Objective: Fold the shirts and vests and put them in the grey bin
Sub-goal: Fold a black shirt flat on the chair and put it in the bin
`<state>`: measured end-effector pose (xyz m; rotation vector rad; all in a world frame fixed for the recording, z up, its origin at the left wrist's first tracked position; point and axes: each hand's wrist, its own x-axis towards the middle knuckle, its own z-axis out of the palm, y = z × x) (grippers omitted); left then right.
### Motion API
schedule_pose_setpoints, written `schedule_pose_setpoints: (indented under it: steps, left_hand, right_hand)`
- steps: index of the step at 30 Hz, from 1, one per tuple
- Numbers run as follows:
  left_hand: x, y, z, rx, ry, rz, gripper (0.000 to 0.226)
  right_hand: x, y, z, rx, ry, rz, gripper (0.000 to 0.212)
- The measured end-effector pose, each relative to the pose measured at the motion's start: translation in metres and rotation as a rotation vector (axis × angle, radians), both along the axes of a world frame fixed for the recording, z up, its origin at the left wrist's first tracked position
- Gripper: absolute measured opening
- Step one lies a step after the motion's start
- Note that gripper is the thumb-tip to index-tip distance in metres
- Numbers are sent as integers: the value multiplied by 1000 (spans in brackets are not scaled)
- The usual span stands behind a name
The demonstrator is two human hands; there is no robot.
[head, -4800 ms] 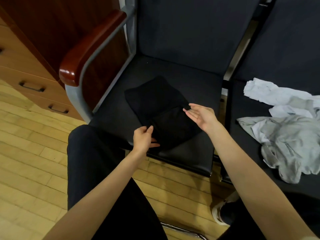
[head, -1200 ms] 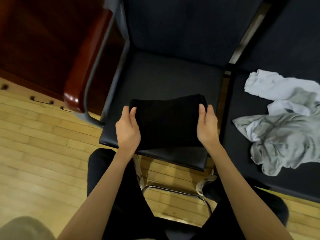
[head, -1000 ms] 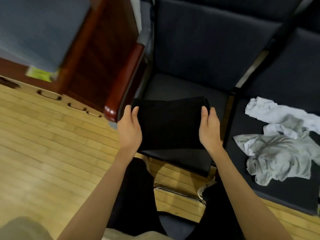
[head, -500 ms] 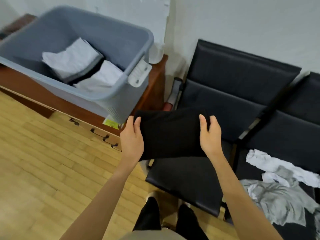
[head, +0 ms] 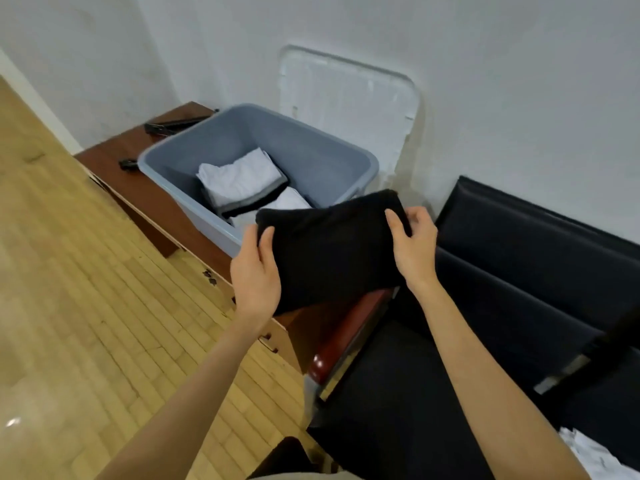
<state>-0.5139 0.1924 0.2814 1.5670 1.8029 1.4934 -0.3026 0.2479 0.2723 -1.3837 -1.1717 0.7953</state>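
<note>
Black folded shirt (head: 332,251), long axis crosswise, gripped at both ends by left hand (head: 254,275) and right hand (head: 414,247).

Two hands are seen — the left hand (head: 255,271) and the right hand (head: 414,249). One folded black garment (head: 332,251) is counted, and one grey bin (head: 332,161). In the bin, two pale folded garments (head: 242,178) can be made out — one wooden cabinet (head: 138,188), one black chair (head: 502,306).

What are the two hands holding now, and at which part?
A folded black garment: the left hand grips its left edge, the right hand its right edge.
</note>
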Motion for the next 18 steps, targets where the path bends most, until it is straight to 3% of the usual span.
schedule_pose_setpoints:
  steps: [5,8,11,14,16,18]
  left_hand:
    - [-46,66,27,104,29,109,19]
    - [-80,116,29,9,15,129,14]
    - [-109,169,21,-171,40,87,36]
    - [-125,213,7,-405,302,-165,68]
    - [-128,237,-6,-592,540,-341,57]
    - [-131,255,-17,-801,664,-444,43]
  right_hand:
    - [-52,92,46,92,-19,63,19]
    - [-84,147,62,129,-139,94,19]
    - [-113,203,51,60,-316,130,23]
    - [-137,252,15,-131,-434,195,25]
    - [-147,276,-12,-255,-473,238,17]
    - [-155,291,-37,-355,-518,261,8]
